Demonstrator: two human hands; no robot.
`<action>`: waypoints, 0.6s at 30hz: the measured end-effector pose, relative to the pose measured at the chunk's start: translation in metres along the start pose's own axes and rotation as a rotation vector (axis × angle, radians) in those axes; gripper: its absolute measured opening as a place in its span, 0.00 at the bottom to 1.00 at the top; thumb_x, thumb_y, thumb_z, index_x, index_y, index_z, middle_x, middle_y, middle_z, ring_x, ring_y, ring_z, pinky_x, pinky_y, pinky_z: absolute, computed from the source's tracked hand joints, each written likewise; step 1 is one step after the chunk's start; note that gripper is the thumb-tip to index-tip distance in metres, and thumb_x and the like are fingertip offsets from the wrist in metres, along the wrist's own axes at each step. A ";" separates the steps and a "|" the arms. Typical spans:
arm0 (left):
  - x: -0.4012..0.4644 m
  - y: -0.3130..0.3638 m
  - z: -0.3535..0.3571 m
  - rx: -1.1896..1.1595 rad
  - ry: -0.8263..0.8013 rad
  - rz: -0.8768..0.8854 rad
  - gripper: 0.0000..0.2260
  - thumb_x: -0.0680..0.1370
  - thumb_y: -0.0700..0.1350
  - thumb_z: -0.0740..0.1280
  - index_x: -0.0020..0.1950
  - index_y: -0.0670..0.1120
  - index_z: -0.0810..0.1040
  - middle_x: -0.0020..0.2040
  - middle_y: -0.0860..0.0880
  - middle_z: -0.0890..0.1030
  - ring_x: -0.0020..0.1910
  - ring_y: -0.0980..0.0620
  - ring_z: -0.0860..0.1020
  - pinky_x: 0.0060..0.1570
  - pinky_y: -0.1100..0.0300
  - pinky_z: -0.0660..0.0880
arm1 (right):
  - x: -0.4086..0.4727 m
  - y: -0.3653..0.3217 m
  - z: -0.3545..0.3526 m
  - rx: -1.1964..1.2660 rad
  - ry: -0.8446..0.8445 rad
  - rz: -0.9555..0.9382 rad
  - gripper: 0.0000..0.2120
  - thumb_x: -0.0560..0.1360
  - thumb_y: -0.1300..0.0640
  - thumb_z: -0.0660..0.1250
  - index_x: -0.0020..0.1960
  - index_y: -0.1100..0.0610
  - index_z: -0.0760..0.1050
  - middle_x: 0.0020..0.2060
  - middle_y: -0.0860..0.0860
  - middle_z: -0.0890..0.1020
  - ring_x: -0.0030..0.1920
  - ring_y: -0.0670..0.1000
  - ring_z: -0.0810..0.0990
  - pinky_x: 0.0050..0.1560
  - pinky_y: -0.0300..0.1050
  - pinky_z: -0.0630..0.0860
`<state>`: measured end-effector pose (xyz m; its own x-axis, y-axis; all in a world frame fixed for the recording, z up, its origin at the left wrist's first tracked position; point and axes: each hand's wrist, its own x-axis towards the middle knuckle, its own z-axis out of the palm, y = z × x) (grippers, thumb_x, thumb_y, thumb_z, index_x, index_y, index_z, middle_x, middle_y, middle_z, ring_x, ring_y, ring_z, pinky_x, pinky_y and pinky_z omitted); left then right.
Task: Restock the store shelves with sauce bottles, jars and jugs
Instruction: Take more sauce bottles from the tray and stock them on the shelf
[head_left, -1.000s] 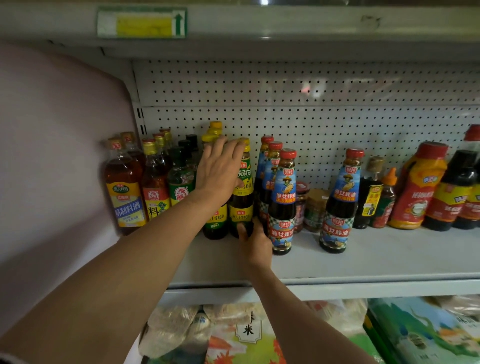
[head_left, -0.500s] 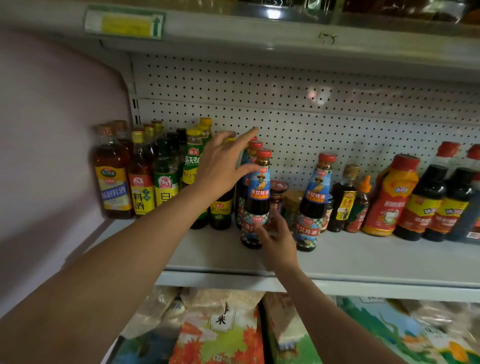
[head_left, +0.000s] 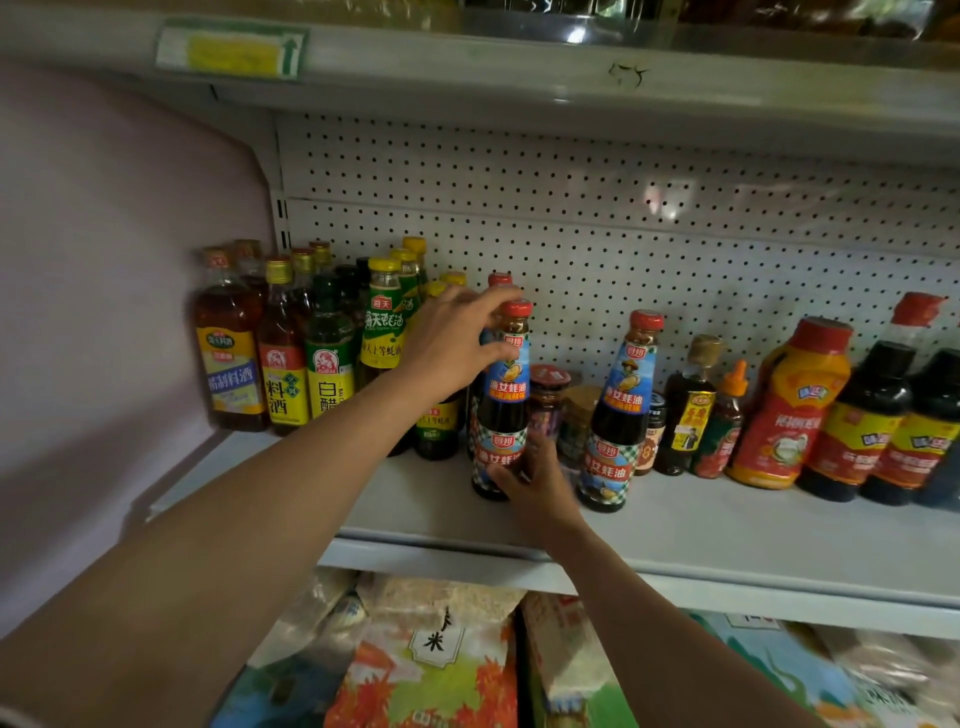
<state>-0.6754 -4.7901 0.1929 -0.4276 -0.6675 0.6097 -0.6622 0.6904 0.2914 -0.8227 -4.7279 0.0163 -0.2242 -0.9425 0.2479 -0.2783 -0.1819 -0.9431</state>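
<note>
On shelf (head_left: 727, 535), left hand (head_left: 457, 345) grips oyster sauce bottle (head_left: 506, 400) neck, right hand (head_left: 535, 480) grips "渔女蚝油" label base

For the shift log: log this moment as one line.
left hand: grips oyster sauce bottle neck | right hand: holds its base | bottle upright on shelf | phase: positioning

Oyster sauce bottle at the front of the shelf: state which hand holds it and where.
Both hold the oyster sauce bottle: the left hand grips its neck below the red cap, and the right hand holds its base.
</note>
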 end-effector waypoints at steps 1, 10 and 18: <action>0.000 0.000 0.000 -0.016 0.002 -0.003 0.30 0.72 0.56 0.74 0.72 0.62 0.68 0.56 0.51 0.80 0.62 0.49 0.72 0.61 0.54 0.69 | 0.001 0.001 0.000 0.011 -0.010 0.003 0.28 0.77 0.59 0.71 0.69 0.45 0.61 0.63 0.47 0.79 0.63 0.46 0.78 0.65 0.51 0.75; -0.001 -0.003 -0.004 -0.041 0.037 0.026 0.29 0.71 0.54 0.76 0.70 0.62 0.70 0.47 0.54 0.80 0.56 0.54 0.72 0.53 0.59 0.62 | 0.000 -0.001 0.003 0.057 -0.077 0.048 0.28 0.78 0.58 0.70 0.72 0.48 0.58 0.61 0.44 0.78 0.61 0.40 0.78 0.59 0.38 0.75; 0.009 -0.005 -0.005 0.149 -0.024 0.013 0.32 0.68 0.59 0.76 0.68 0.62 0.65 0.54 0.51 0.79 0.60 0.45 0.72 0.56 0.50 0.68 | 0.005 0.000 0.009 -0.004 -0.027 0.050 0.27 0.78 0.55 0.71 0.68 0.43 0.58 0.60 0.44 0.76 0.54 0.33 0.75 0.43 0.22 0.72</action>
<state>-0.6728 -4.7978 0.2005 -0.4503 -0.6661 0.5946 -0.7397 0.6512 0.1693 -0.8159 -4.7350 0.0152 -0.2129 -0.9575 0.1944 -0.2712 -0.1332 -0.9533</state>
